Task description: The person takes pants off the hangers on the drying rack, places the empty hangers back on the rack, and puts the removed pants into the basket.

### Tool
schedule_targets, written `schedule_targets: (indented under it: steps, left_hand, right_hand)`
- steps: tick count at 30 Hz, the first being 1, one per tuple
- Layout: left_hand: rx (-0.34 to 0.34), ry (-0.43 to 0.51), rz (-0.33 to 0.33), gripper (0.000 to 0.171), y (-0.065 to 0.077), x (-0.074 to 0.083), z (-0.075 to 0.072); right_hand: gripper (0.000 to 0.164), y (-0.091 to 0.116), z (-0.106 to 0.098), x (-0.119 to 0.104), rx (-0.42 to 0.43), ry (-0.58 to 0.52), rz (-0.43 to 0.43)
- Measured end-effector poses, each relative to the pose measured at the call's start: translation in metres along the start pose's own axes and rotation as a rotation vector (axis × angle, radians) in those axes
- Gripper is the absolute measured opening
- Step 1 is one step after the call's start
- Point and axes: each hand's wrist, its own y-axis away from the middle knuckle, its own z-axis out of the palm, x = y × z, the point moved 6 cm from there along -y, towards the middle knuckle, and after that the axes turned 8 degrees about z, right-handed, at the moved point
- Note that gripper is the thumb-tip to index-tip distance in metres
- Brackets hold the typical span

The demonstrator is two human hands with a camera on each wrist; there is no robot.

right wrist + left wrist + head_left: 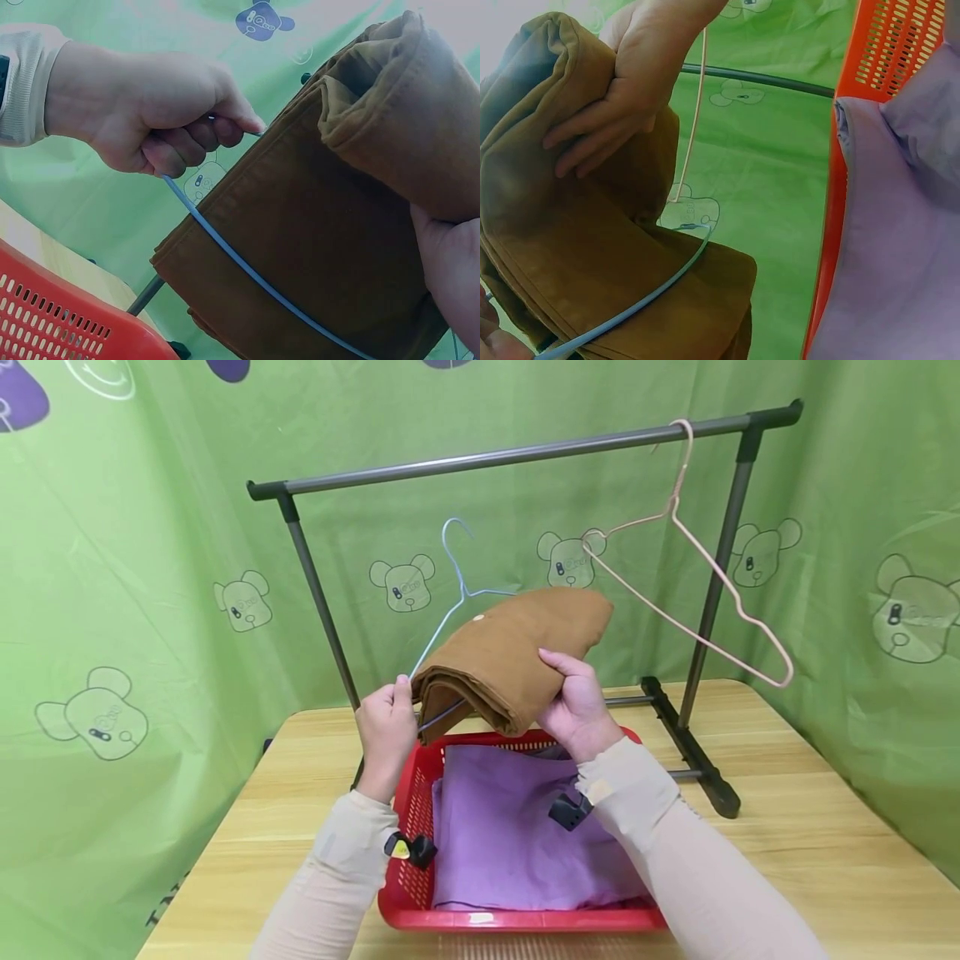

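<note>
In the head view my left hand (386, 727) grips the left corner of a light-blue wire hanger (462, 590). A folded brown garment (517, 652) with a small white button drapes over the hanger's bottom bar. My right hand (577, 706) holds the garment's right side, thumb on top and fingers underneath. The right wrist view shows my left hand (180, 112) curled round the blue wire (255, 276), which runs across the inner face of the brown cloth (322, 225). In the left wrist view, right-hand fingers (592, 139) lie against the folded cloth.
Below my hands stands a red plastic basket (525, 920) with folded purple cloth (517, 835) inside. Behind it, a grey metal rack (465, 464) stands on the wooden table (795, 810). A pink hanger (677, 489) hangs at the rack's right end. Green printed curtain surrounds the table.
</note>
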Motion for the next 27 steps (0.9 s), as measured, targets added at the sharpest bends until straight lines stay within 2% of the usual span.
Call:
schedule_targets:
  steps: [9,20,27]
  left_hand:
    - [-0.004,-0.012,-0.011,0.05,-0.0001,-0.0019,0.0007]
    - [0.003,-0.03,0.015,0.05,-0.0014,-0.0047,0.001]
    - [-0.001,-0.029,0.015,0.049,-0.0017,-0.0044,0.0001]
  right_hand:
    - [0.016,0.001,-0.0002,-0.0028,-0.004,-0.011,-0.003]
    - [0.017,0.0036,0.0034,-0.0058,-0.034,-0.041,-0.012]
    - [0.015,0.0045,0.0056,-0.0075,-0.021,-0.03,-0.006]
